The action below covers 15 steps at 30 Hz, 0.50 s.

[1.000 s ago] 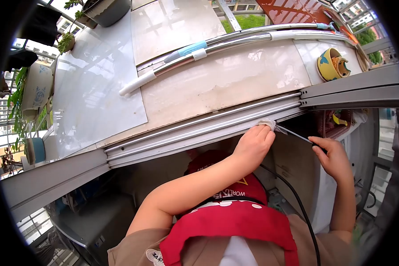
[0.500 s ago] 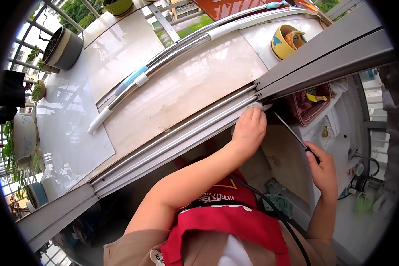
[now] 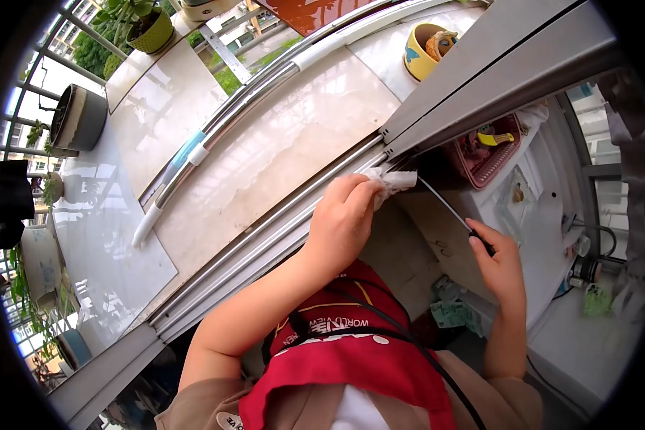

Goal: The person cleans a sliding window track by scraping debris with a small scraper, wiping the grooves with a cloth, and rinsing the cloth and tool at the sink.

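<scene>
My left hand [image 3: 342, 215] pinches a crumpled white tissue [image 3: 395, 180], held over the sliding-window track [image 3: 272, 242] near its right end. My right hand [image 3: 500, 258] is closed round the dark handle of a screwdriver [image 3: 446, 203]. The thin metal shaft points up and left, its tip right by the tissue's right edge. Metal rails run lengthwise along the track, and the grey window frame [image 3: 473, 79] rises at its right end.
Beyond the track, long poles [image 3: 244, 97] lie across the tiled ledge [image 3: 294, 136]. A yellow pot [image 3: 417, 57] and a grey planter [image 3: 86, 118] stand on the ledge. At right, a pink basket [image 3: 489, 161] holds a yellow-handled item. A black cable [image 3: 416, 315] crosses my red apron.
My left hand has come away from the frame corner toward the left, and more of the tissue shows. The screwdriver has shifted left with my right hand. The camera view has shifted too.
</scene>
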### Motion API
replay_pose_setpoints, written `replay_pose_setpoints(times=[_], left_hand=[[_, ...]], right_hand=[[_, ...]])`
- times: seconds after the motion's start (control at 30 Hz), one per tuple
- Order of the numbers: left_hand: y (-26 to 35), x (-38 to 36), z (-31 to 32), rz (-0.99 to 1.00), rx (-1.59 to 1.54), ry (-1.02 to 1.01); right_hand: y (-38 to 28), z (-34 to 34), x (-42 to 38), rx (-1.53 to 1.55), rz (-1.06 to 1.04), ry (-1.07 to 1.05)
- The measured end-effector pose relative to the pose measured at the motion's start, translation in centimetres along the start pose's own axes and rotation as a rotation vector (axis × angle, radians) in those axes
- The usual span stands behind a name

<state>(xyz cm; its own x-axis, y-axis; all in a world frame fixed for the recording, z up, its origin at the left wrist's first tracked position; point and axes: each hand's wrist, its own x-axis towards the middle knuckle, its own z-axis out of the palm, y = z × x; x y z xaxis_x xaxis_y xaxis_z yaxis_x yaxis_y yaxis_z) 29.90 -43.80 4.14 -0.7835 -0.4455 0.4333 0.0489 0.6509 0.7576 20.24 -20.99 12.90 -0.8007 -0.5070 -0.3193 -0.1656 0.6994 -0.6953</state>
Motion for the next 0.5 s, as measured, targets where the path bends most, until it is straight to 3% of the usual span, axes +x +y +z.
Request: replay_pose_setpoints(times=[0.1,0.27,0.5], left_hand=[[-0.7,1.7,3.8,0.126,0.072,0.088],[-1.4,-0.2,4.9,-0.018,0.455,-0.118],[-1.1,0.9,6.4,-0.058,0.457,-0.077]], right_hand=[[0.1,0.2,-0.5,0.021,0.011,0.043],[0.8,0.5,-0.5,0.050,0.073,0.024],[0.1,2.0,0.4,0.057,0.077,-0.012]])
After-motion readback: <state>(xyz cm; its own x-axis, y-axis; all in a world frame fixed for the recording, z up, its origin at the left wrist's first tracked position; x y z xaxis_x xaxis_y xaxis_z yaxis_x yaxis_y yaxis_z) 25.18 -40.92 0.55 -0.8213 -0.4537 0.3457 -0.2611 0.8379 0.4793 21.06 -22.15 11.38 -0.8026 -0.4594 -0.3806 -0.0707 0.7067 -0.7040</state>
